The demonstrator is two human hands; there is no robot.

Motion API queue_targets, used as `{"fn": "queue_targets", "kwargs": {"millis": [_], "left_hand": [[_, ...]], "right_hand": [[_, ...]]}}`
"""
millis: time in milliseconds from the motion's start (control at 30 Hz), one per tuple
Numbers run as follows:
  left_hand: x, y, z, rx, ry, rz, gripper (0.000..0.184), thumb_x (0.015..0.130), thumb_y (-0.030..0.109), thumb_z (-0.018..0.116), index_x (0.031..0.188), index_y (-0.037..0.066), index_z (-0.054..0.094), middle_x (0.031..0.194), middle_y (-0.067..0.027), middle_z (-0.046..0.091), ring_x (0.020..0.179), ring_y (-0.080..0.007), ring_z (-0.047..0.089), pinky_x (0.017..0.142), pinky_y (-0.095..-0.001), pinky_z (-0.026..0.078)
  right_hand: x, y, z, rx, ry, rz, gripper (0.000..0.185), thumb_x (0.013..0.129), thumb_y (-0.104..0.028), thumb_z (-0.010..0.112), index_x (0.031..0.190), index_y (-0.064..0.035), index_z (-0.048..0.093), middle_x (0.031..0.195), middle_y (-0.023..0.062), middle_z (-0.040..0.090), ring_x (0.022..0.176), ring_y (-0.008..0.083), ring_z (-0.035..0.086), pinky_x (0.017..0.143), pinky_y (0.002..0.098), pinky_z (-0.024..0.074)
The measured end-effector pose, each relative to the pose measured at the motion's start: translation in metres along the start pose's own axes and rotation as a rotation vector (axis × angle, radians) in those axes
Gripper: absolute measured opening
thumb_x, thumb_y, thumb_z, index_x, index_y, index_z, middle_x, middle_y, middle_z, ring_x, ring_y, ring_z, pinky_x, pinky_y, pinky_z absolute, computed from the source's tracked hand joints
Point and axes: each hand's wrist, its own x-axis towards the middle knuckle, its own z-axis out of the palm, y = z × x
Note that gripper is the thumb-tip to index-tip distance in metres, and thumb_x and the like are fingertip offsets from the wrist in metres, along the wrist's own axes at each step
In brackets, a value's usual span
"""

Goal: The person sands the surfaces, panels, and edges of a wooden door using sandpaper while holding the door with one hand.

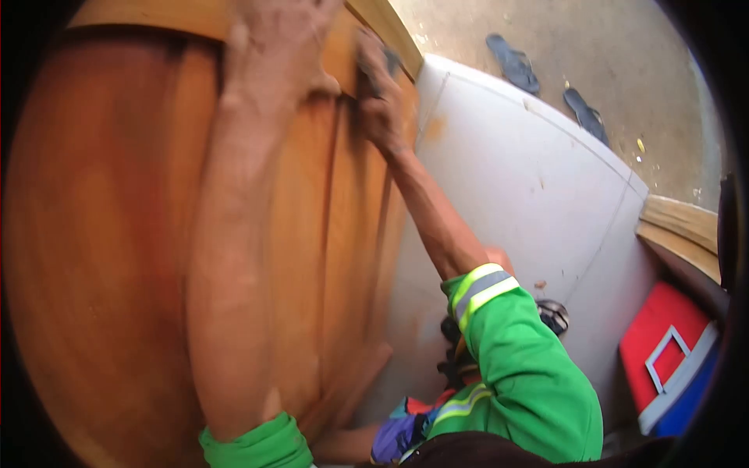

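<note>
My left hand [285, 35] rests at the upper edge of a brown wooden panel [109, 234], its thumb spread away from the palm and pressed on the wood. The fingertips are cut off by the top of the view, and the arm is smeared by motion. Close to the panel's right corner, my right hand [380, 101] has its fingers wrapped round a small dark grey block [392, 59] against the wood. What kind of block it is, I cannot make out. Grooves between the slats run down the panel's face.
A white board [523, 171] lies right of the panel. Beyond it, two dark flip-flops [512, 64] lie on the concrete floor [632, 47]. At lower right are a wooden piece [680, 225] and a red case [663, 327]. A blurred bare limb [343, 444] crosses the bottom.
</note>
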Motion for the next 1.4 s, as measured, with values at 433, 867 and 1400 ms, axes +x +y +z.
{"fn": "queue_targets", "kwargs": {"millis": [433,867,1400], "left_hand": [[0.005,0.000,-0.005,0.003,0.029,-0.005,0.096,0.058,0.065,0.087,0.132,0.009,0.062,0.146,-0.0133,0.054,0.147,-0.0279,0.037,0.130,-0.0485,0.013],[0.006,-0.006,-0.001,-0.005,0.017,-0.034,0.096,0.060,0.066,0.086,0.132,0.008,0.062,0.149,-0.0129,0.052,0.147,-0.0278,0.037,0.129,-0.0496,0.015],[0.002,0.002,-0.010,-0.034,-0.042,-0.003,0.095,0.058,0.065,0.087,0.130,0.008,0.062,0.147,-0.0144,0.053,0.147,-0.0303,0.036,0.129,-0.0505,0.014]], "right_hand": [[0.010,0.085,0.011,0.040,0.054,0.382,0.047,0.103,-0.015,0.048,0.149,-0.0053,0.050,0.149,0.0223,0.054,0.142,0.0370,0.047,0.118,0.0392,0.0368],[0.046,0.102,-0.013,0.029,-0.206,0.366,0.039,0.105,-0.024,0.049,0.138,-0.0060,0.061,0.134,0.0210,0.066,0.129,0.0341,0.060,0.109,0.0372,0.0446],[-0.016,0.023,0.001,0.097,-0.088,0.064,0.048,0.107,-0.017,0.045,0.154,-0.0043,0.044,0.159,0.0186,0.043,0.150,0.0282,0.037,0.123,0.0350,0.0279]]}}
